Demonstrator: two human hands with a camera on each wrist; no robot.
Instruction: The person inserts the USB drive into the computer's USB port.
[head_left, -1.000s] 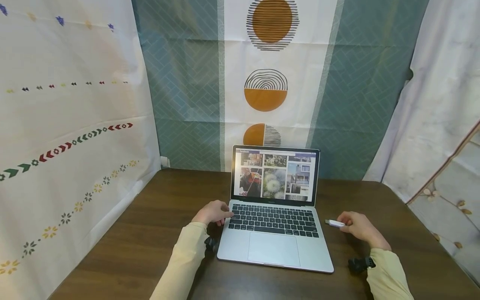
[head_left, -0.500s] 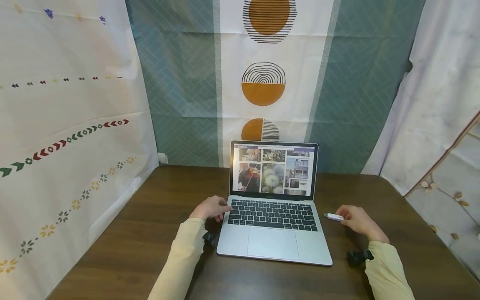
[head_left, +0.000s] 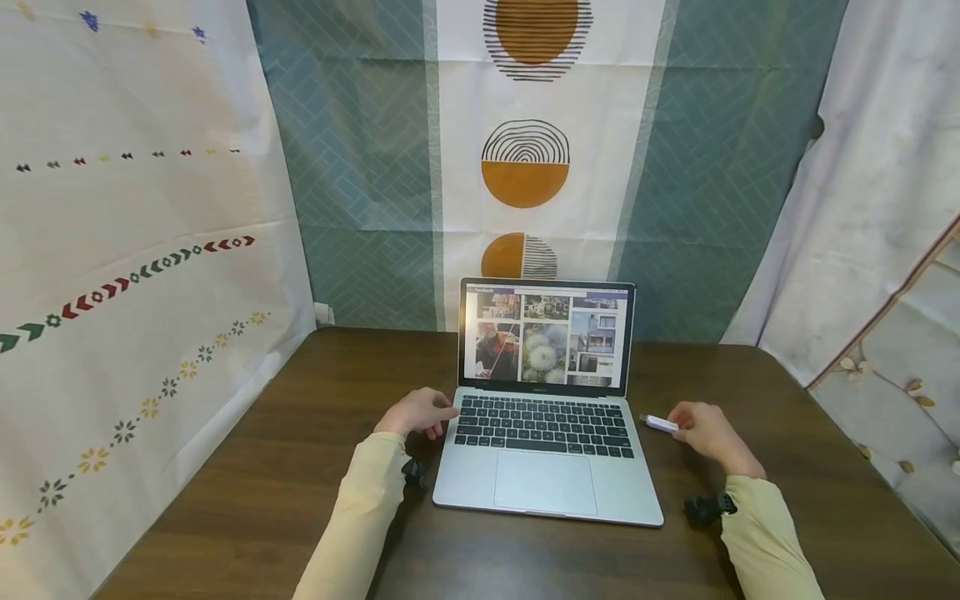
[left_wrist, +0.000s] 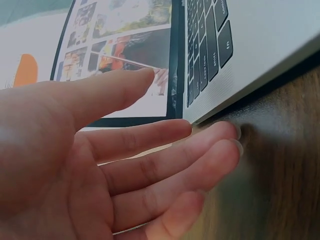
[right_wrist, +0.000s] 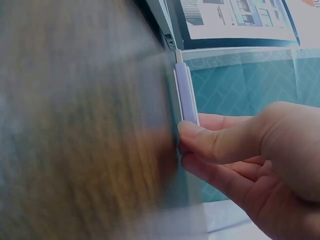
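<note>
A silver laptop (head_left: 545,483) stands with its lid raised, photos lit on its screen (head_left: 546,337). My right hand (head_left: 708,433) pinches a white-and-lilac USB stick (head_left: 662,424) between thumb and fingers. The stick's metal plug (right_wrist: 179,56) points at the laptop's right side; in the head view a small gap shows between them. At the laptop's left edge is my left hand (head_left: 417,412), its fingers loosely extended and holding nothing. In the left wrist view the index fingertip (left_wrist: 182,128) lies at the laptop's corner edge; whether it touches I cannot tell.
Everything stands on a dark brown wooden table (head_left: 247,467). Behind it hangs a green-and-white cloth (head_left: 360,208) with orange circles. White patterned cloths close off the left (head_left: 150,275) and right (head_left: 885,275) sides. A dark wrist camera (head_left: 705,510) sits at the right wrist.
My right hand has moved the USB stick left, closer to the laptop's right side. The left hand keeps its place by the laptop. The head view has tilted slightly downward.
</note>
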